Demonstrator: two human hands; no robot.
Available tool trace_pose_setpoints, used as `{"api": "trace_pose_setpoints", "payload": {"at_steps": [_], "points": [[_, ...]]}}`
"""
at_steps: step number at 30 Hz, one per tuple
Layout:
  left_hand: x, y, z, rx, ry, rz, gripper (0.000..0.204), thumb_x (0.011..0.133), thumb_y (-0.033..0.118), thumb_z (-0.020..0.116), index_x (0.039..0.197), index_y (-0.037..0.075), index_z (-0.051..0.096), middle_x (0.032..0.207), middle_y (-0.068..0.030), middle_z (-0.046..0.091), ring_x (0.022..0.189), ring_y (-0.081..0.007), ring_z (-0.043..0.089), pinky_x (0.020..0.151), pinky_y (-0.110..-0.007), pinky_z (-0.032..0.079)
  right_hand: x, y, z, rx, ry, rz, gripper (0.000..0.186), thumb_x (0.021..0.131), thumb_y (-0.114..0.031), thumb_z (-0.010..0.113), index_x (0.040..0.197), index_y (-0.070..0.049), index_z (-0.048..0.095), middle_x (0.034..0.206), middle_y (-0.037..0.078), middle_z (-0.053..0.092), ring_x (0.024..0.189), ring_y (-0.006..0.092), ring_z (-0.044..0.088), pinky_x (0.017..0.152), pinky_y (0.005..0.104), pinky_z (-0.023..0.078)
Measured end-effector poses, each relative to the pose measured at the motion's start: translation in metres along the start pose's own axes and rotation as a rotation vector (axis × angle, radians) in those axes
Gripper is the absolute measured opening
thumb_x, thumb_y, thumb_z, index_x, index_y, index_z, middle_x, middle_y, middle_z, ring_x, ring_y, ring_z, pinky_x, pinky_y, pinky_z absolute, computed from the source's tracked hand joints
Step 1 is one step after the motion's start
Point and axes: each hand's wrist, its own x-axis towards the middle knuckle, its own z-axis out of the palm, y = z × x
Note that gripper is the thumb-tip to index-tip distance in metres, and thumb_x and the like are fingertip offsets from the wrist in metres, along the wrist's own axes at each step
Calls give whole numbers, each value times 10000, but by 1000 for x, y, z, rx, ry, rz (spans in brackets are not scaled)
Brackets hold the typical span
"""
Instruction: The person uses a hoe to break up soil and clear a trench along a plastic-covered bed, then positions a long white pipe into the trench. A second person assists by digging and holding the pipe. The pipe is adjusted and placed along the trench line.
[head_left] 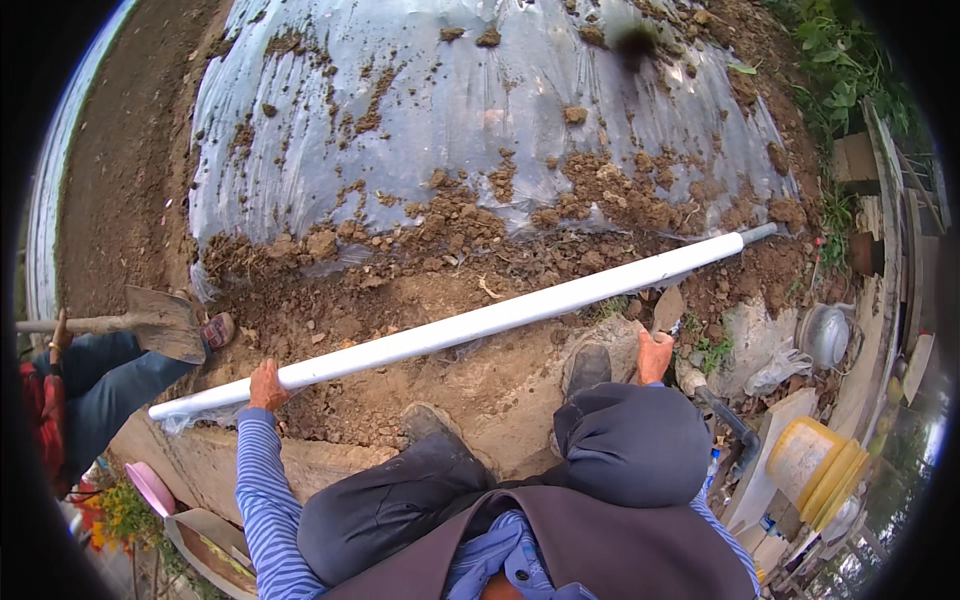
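Note:
A long white roll (pixel 480 322), apparently plastic film wound on a grey pipe (pixel 760 233), lies slantwise across the soil in front of me. Its left end is nearer me, with loose clear film along its lower side. My left hand (pixel 267 385) grips the roll near that end. In my right hand (pixel 655 355), closed in a fist beside my right knee, is a small trowel (pixel 668 308); its blade points away from me and its handle is hidden by the fingers. Beyond the roll, clear film (pixel 430 120) covers a wide bed, with clods scattered over it and soil along its near edge.
At the left a co-worker (pixel 110 370) holds a shovel (pixel 165 322), its blade near their shoe. To my right are a yellow bucket (pixel 800 465), a metal pot (pixel 825 335), a dark pipe (pixel 730 425) and boards (pixel 875 330). A pink basin (pixel 150 488) stands at lower left.

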Motion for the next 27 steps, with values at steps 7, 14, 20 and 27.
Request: {"api": "trace_pose_setpoints", "payload": {"at_steps": [7, 14, 20, 27], "points": [[-17, 22, 1, 43, 93, 46, 319, 763, 93, 645, 1061, 35, 547, 1042, -205, 617, 1075, -385, 587, 967, -465, 454, 29, 107, 2, 95, -288, -80, 462, 881, -380, 739, 707, 27, 605, 607, 191, 524, 611, 256, 472, 598, 483, 378], [-11, 38, 7, 62, 124, 24, 390, 721, 148, 726, 1062, 46, 568, 1058, -175, 645, 1085, -352, 606, 987, -453, 436, 32, 51, -15, 162, -152, 344, 353, 880, -363, 740, 836, -23, 657, 681, 176, 576, 667, 307, 584, 632, 477, 445], [-10, 71, -8, 47, 27, 38, 395, 802, 259, 706, 1122, 54, 595, 1109, -170, 665, 1107, -342, 612, 1010, -462, 417, 28, -4, -28, -17, -254, 160, 334, 872, -371, 746, 915, -46, 686, 783, 189, 622, 752, 357, 615, 685, 490, 473], [-13, 138, -32, 46, 73, 206, 386, 783, 283, 709, 1092, 63, 638, 1066, -170, 706, 1050, -335, 662, 917, -465, 471, -1, -78, -22, -160, -437, -330, 342, 862, -380, 754, 1008, -73, 719, 901, 204, 675, 851, 414, 651, 747, 506, 507]]}}
